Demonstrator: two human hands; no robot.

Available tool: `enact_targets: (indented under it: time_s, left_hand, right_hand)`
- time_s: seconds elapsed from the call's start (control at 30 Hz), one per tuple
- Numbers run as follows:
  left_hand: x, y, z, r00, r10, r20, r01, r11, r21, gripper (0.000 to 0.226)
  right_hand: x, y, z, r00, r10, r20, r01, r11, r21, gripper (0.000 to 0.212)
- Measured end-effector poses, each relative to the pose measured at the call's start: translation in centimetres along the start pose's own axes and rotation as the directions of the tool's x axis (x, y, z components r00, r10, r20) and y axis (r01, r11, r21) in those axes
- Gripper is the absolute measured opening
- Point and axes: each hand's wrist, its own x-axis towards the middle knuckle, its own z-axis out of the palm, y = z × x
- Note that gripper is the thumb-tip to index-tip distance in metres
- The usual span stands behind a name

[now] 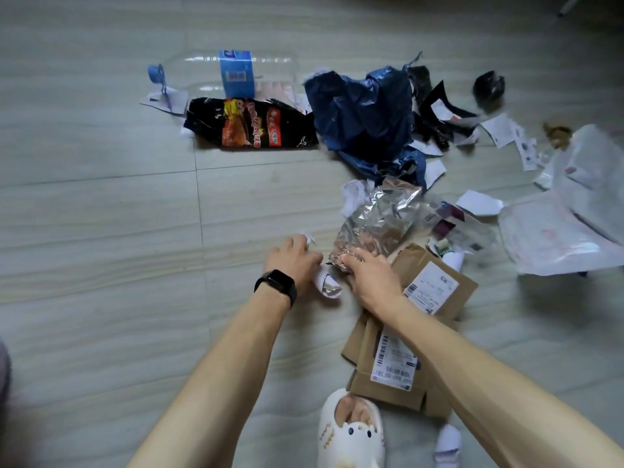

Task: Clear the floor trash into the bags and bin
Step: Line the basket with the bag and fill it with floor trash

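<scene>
Head view: grey tile floor [101, 214] fills the frame, with trash strewn across its upper right half. White mailers [557, 238] lie flat at the right edge, the biggest pieces. Crumpled blue bag [364, 113] sits up centre, with torn black plastic [435, 109] and paper scraps [499, 130] just to its right. Clear bottle [233, 74] with a blue label lies on its side at upper left, cap pointing left. Snack wrapper [253, 126], black with red print, lies flat just below the bottle, its right end touching the blue bag. Flattened cardboard [405, 336] with shipping labels lies under the right forearm, near the foot. Foil bag [374, 224], silver and creased, rests between the blue bag and the cardboard, overlapping the cardboard's top edge. Right hand [369, 278] pinches the foil bag's lower left corner, fingers curled on it. Left hand [292, 261] is just beside it, fingers closed round a paper wad [327, 287] that sticks out below the palm; a bit of white shows above the knuckles too. White slipper [349, 430] at bottom centre, toes showing. Black watch [278, 282] on the left wrist. Small black wad [488, 86] lies apart at upper right.
</scene>
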Motion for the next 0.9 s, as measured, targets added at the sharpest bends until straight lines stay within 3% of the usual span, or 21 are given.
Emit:
enact_targets:
  time_s: [0.13, 0.23, 0.4, 0.53, 0.63, 0.73, 0.83, 0.9]
  left_hand:
    - [0.1, -0.9, -0.6, 0.995, 0.087, 0.038, -0.090, 0.991, 0.100, 0.033]
    - [-0.3, -2.5, -2.6, 0.992, 0.112, 0.055, -0.119, 0.983, 0.141, 0.030]
    - [-4.0, -8.2, -8.2, 1.000, 0.002, -0.022, 0.001, 0.988, 0.153, 0.036]
    - [-10.3, -14.2, -13.2, 0.968, -0.147, -0.205, 0.166, 0.983, 0.081, 0.035]
    - [-17.5, -19.6, -16.3, 0.867, -0.319, -0.384, 0.341, 0.940, -0.012, 0.036]
    - [-24.2, -23.9, -17.7, 0.699, -0.489, -0.522, 0.486, 0.860, -0.155, 0.042]
    - [-31.7, -28.4, -17.1, 0.510, -0.648, -0.566, 0.631, 0.729, -0.265, 0.044]
    - [-35.8, -30.6, -15.5, 0.443, -0.711, -0.546, 0.721, 0.644, -0.254, 0.046]
  right_hand:
    - [0.3, -0.1, -1.3, 0.999, -0.001, -0.035, 0.001, 1.000, 0.005, 0.038]
    - [0.8, -0.7, -3.2, 0.997, 0.008, -0.072, 0.003, 0.989, 0.147, 0.033]
    - [1.7, -5.8, -9.1, 0.951, -0.053, -0.303, 0.175, 0.903, 0.392, 0.032]
    - [1.8, -12.6, -15.0, 0.912, -0.099, -0.397, 0.318, 0.782, 0.536, 0.019]
    - [0.2, -19.7, -19.5, 0.860, -0.199, -0.470, 0.474, 0.652, 0.592, 0.008]
    - [-2.0, -26.0, -22.4, 0.808, -0.271, -0.523, 0.577, 0.540, 0.612, 0.013]
    - [-4.9, -33.5, -23.9, 0.769, -0.381, -0.513, 0.636, 0.382, 0.671, 0.011]
    - [-6.9, -37.6, -24.1, 0.755, -0.446, -0.481, 0.629, 0.286, 0.723, 0.016]
